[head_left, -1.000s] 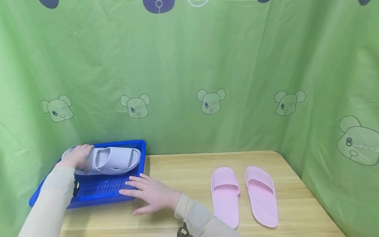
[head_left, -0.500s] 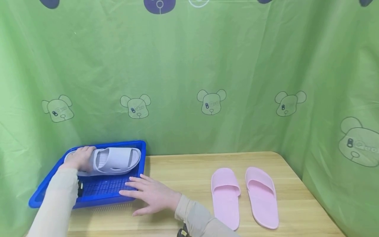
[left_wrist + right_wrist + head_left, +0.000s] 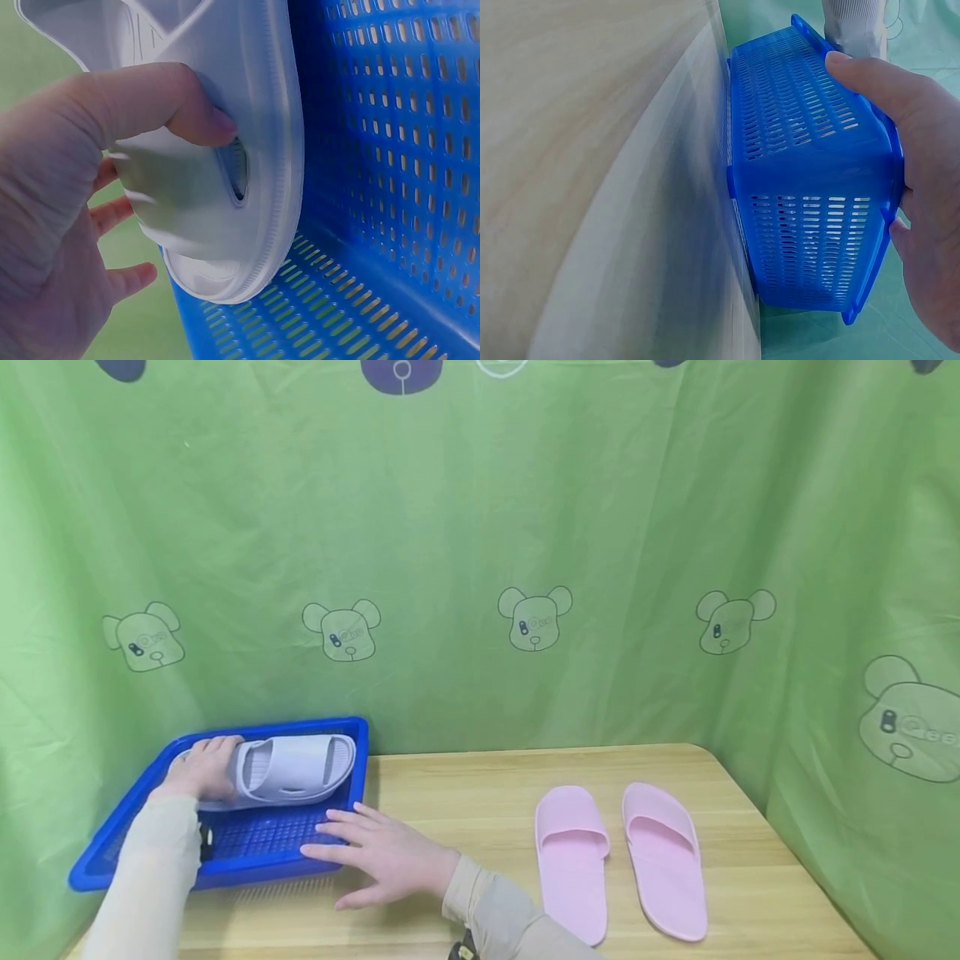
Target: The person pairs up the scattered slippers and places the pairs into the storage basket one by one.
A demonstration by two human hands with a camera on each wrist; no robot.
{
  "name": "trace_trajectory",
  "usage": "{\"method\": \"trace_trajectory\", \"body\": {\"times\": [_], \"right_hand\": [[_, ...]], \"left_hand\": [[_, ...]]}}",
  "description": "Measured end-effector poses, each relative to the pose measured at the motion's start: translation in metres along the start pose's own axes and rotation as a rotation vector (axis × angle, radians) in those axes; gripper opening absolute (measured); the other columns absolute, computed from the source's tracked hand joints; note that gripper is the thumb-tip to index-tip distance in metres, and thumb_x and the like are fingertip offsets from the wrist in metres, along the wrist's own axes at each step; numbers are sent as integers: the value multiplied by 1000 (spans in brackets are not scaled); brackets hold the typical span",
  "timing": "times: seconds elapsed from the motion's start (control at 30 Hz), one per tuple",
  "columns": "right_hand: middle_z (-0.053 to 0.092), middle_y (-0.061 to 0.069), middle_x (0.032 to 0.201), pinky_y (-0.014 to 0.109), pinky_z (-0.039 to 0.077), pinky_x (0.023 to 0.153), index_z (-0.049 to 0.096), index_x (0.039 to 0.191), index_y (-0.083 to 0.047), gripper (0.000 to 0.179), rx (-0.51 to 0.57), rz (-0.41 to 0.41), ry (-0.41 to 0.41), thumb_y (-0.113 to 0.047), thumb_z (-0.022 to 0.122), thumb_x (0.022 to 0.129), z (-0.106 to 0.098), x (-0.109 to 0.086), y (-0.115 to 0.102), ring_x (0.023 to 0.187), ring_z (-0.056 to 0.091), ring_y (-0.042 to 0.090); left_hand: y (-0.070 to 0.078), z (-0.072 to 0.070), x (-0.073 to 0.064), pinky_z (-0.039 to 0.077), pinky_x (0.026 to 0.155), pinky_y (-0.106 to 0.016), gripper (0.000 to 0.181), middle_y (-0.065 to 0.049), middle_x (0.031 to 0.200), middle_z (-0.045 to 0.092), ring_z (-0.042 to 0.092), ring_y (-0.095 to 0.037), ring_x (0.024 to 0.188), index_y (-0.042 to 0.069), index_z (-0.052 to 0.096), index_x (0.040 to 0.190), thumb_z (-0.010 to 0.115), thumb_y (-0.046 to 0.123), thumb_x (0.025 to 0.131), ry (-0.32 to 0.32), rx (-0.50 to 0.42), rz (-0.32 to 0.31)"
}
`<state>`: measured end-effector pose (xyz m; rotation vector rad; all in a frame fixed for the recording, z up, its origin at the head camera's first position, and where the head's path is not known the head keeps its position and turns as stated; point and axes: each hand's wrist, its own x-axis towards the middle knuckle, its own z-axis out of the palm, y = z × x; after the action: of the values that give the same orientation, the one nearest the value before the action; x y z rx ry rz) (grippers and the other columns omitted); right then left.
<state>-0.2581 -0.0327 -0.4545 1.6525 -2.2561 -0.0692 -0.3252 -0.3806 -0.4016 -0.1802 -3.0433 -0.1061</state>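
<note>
Pale grey slippers [image 3: 300,766] lie along the back of a blue plastic basket [image 3: 255,866], one open toe pointing right. My left hand [image 3: 197,768] grips their left part. In the left wrist view, my left thumb bends over the strap of a grey slipper [image 3: 180,199], its tip at a slot in the strap's side; the other fingers are behind, partly hidden. My right hand [image 3: 390,853] is at the basket's front right corner with fingers spread and straight over the rim. The right wrist view shows its thumb along the rim of the basket [image 3: 810,150].
Two pink slippers [image 3: 573,881] stand side by side on the right of the wooden table [image 3: 465,802], toes away from me. A green curtain [image 3: 450,527] with bear heads hangs behind and at both sides. The basket sits at the table's left.
My left hand and forearm have shifted slightly right and down, the left end of the slippers with them. My right hand stays almost still at the basket corner.
</note>
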Motion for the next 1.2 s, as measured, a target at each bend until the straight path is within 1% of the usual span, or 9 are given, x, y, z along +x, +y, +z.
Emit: {"method": "trace_trajectory", "body": {"times": [0.2,0.3,0.37,0.53,0.7,0.9,1.03,1.13,1.2], "right_hand": [[31,0,159,44,14,124,16,156,-32,82,11,0,2,-69,47,89,1,1,0,152,17,19],[32,0,159,43,14,124,16,156,-32,81,11,-3,3,-69,47,90,0,1,0,152,17,19],[32,0,159,43,14,124,17,156,-33,81,12,-4,5,-69,47,90,0,1,0,152,17,19],[32,0,159,44,14,123,17,156,-32,81,7,-5,9,-69,48,89,0,1,0,151,18,20],[31,0,159,44,15,123,18,156,-32,82,5,-3,6,-68,49,89,-1,1,0,151,18,20],[32,-1,159,44,16,123,17,156,-32,82,3,-3,3,-69,48,89,0,1,-1,151,19,19],[32,-1,159,44,16,123,16,156,-32,82,2,0,-1,-69,47,89,1,0,-2,151,18,20],[32,-1,159,45,16,123,16,156,-32,82,-2,2,4,-69,47,89,1,0,-1,151,19,20],[32,0,159,45,17,123,17,156,-32,82,-2,2,7,-69,48,89,0,0,0,151,19,20]], "left_hand": [[-4,2,-2,35,94,-74,93,-33,134,47,38,-58,122,-1,43,136,82,25,55,17,-12,7],[-8,3,-2,35,93,-75,94,-34,137,43,36,-59,123,2,42,138,81,28,57,7,-32,-3],[-11,3,-4,34,92,-78,95,-34,140,39,33,-60,125,4,40,141,80,28,58,-9,-59,-21],[-15,2,-6,32,88,-82,98,-36,142,32,28,-62,125,4,36,143,81,26,58,-46,-115,-52],[-14,-2,-7,31,87,-83,100,-38,142,30,26,-64,125,2,36,143,81,27,58,-64,-132,-58],[-13,-7,-10,28,87,-84,95,-39,142,29,24,-66,125,1,38,142,78,25,60,-76,-148,-76],[-13,-9,-12,28,85,-85,94,-38,142,29,24,-66,124,1,39,141,79,25,59,-69,-172,-75],[-14,-11,-11,28,84,-85,95,-39,142,29,24,-67,124,1,39,141,79,25,59,-47,-183,-66],[-14,-13,-9,28,84,-86,94,-39,142,29,25,-67,123,1,39,141,79,26,60,-33,-186,-58]]}}
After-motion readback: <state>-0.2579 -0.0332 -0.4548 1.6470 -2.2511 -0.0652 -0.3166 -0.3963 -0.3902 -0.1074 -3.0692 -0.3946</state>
